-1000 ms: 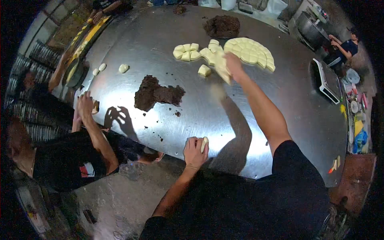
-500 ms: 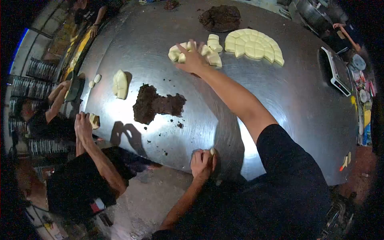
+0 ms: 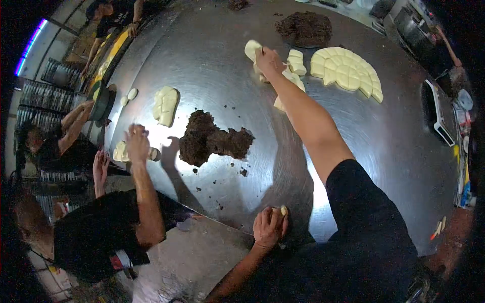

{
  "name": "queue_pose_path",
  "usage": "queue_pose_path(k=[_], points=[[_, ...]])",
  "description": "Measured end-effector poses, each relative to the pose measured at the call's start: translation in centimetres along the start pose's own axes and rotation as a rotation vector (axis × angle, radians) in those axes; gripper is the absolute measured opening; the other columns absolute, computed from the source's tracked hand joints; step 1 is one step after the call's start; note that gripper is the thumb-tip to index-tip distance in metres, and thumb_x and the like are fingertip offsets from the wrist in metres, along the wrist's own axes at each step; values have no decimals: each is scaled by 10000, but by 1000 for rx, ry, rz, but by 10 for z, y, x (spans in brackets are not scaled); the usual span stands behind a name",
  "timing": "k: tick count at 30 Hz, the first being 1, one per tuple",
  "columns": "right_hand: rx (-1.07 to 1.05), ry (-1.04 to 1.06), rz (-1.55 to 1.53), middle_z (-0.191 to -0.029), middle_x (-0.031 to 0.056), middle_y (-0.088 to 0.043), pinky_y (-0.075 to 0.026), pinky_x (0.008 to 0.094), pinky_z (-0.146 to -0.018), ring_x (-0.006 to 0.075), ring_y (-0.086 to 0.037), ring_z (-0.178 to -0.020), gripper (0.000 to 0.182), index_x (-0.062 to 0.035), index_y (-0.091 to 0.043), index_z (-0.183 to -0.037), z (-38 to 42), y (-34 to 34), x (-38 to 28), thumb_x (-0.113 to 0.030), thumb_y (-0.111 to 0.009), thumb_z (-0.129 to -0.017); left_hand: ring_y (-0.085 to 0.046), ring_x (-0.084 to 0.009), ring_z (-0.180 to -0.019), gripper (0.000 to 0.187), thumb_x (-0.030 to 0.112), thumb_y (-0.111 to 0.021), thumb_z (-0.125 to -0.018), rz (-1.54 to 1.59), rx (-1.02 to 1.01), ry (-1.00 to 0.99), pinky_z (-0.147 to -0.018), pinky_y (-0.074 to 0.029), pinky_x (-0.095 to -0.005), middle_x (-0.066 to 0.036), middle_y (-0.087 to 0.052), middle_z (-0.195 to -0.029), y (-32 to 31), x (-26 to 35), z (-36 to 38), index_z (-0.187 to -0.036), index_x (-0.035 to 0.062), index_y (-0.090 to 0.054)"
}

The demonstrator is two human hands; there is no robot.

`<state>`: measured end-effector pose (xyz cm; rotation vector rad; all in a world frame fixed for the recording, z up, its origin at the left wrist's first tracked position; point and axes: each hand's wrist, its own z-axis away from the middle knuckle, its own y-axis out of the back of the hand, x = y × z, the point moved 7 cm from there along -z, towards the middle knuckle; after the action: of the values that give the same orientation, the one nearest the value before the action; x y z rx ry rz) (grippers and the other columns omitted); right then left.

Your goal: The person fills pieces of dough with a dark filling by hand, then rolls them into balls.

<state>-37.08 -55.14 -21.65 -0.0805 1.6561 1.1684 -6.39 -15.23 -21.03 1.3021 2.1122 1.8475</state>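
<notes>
My right hand [image 3: 270, 63] reaches to the far side of the steel table, its fingers closed on a pale dough piece [image 3: 252, 49] that stands up at its left. More cut dough [image 3: 291, 83] lies beneath and beside that wrist, partly hidden by it. Close to the table's near edge, my left hand [image 3: 268, 227] is curled, with a small bit of pale dough [image 3: 284, 210] showing at its thumb side. Between my hands, to the left, spreads a crumbly dark brown mass [image 3: 214, 141].
A scored slab of dough [image 3: 346, 70] and a dark mound [image 3: 304, 29] lie at the back, a scale [image 3: 438, 113] at the right. On the left, a co-worker's hand [image 3: 136, 144] hovers over dough pieces [image 3: 121, 151]; another dough strip [image 3: 165, 106] lies beyond.
My right hand has gone from lying spread over the cut dough to gripping a piece at its left end. The co-worker's hands have moved apart. The whole view has shifted slightly.
</notes>
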Motion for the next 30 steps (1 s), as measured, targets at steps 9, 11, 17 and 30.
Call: queue_pose_path(k=[9, 11, 17, 30], points=[[-213, 846, -126, -1336, 198, -488, -405, 477, -1020, 369, -463, -1233, 592, -148, -566, -1288, 130, -25, -173, -396, -693, -765, -582, -327, -830, 289, 185, -734, -774, -139, 2, -93, -685, -494, -404, -147, -562, -1009, -3, 14, -1, -994, 50, -603], [-192, 754, 33, -1368, 196, -462, -379, 504, -1044, 376, -427, -1278, 648, -170, -522, -1342, 133, -11, -156, -380, -709, -759, -580, -336, -829, 294, 186, -736, -772, -123, -18, -68, -687, -495, -407, -154, -563, -1015, -5, 13, 1, -992, 45, -601], [117, 597, 114, -1467, 172, -372, -290, 540, -1097, 391, -285, -1383, 743, -187, -493, -1362, 92, 138, 36, -266, -793, -686, -579, -370, -867, 322, 197, -724, -780, -67, -26, -18, -716, -501, -454, -183, -563, -1019, -7, 7, 4, -1015, 28, -583], [163, 126, 612, -1576, 71, -198, -68, 822, -987, 492, -54, -1421, 833, -346, -416, -1428, -17, 190, 171, -702, -626, -705, -550, -386, -872, 339, 187, -690, -797, -207, -131, -101, -717, -474, -471, -219, -540, -983, -23, 0, 13, -1033, -7, -543]])
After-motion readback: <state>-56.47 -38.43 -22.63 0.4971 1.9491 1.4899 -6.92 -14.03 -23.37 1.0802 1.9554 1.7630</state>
